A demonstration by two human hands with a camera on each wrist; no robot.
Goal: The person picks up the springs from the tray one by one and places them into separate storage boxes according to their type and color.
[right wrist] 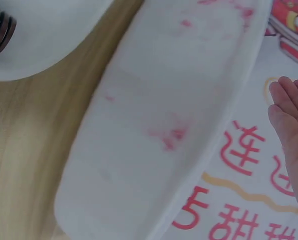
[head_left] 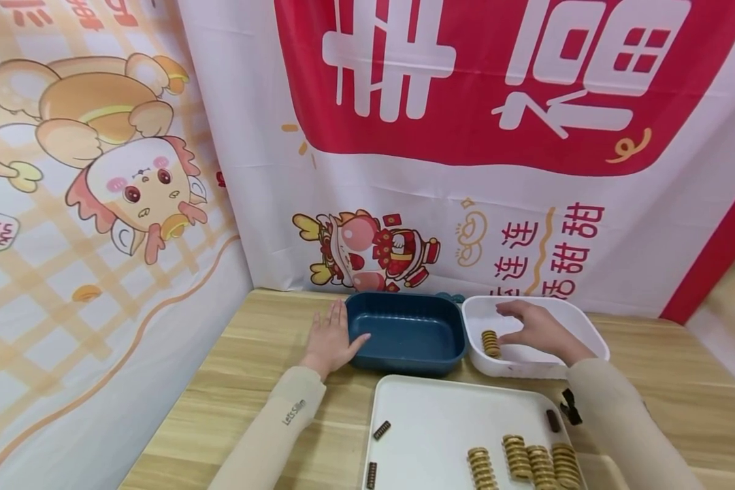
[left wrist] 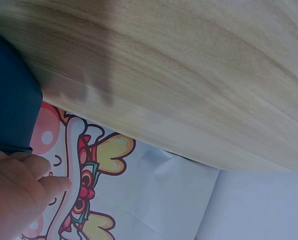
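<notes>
Head view: right hand [head_left: 535, 330], fingers relaxed and holding nothing, hovers over gold spring [head_left: 491, 343] in white bin [head_left: 591, 335]; left hand [head_left: 331, 338] rests flat against blue bin [head_left: 404, 354]; a careless brush could roll the spring.

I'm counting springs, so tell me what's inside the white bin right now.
One gold spring lies in the white bin, beside the right hand, which reaches in with relaxed fingers. That hand and wrist cover part of the bin floor, so anything beneath them cannot be seen.

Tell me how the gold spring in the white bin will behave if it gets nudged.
The gold spring is a short coil lying on its side, so it would probably roll. The white bin looks smooth inside, so it may also slide. It looks like metal, likely stiff and fairly heavy for its size. The right hand is right beside it.
</notes>
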